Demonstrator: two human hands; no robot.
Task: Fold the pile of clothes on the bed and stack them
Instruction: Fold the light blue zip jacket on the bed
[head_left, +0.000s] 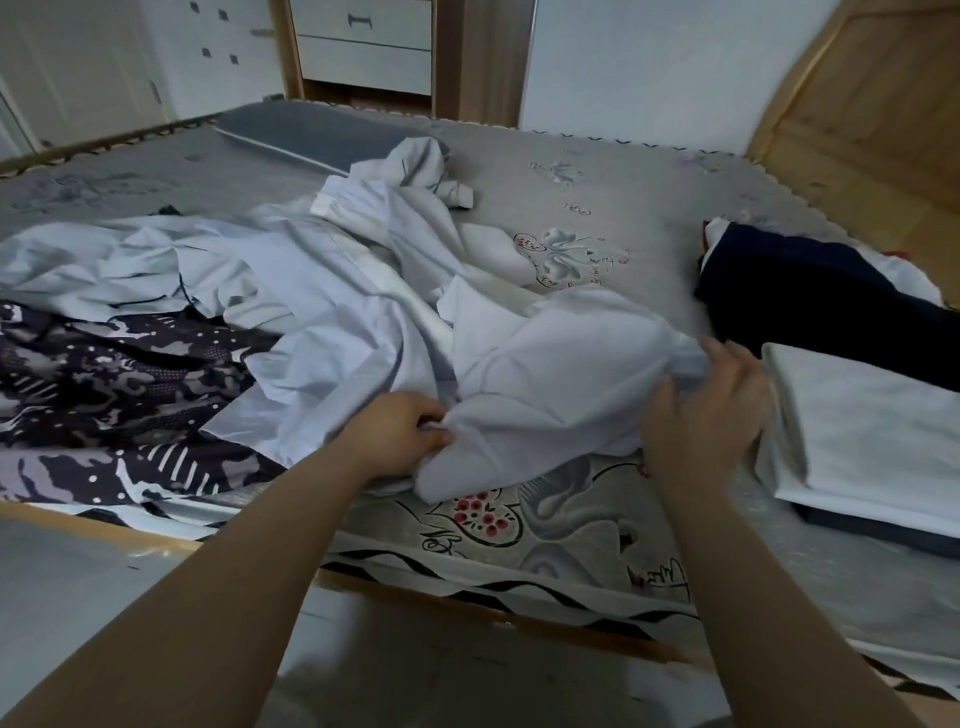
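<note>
Clothes (332, 291) overlapping; right hand (711, 410) grip blurred

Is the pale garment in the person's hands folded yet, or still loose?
Still loose. The pale garment lies crumpled and bunched on the bed, with the left hand and right hand gripping its edges.

1. Your left hand (397, 431) hides its fingertips in the bunched pale shirt (545, 384); you cannot see how much cloth they hold.
2. Your right hand (711, 410) is motion-blurred, so its grip on the shirt's edge is unclear.
3. The patterned dark garment (114, 395) runs off the left edge.
4. The folded white piece (872, 431) and the dark folded garment (810, 296) are cut by the right edge.
5. The folded white piece covers most of something dark beneath it.
</note>
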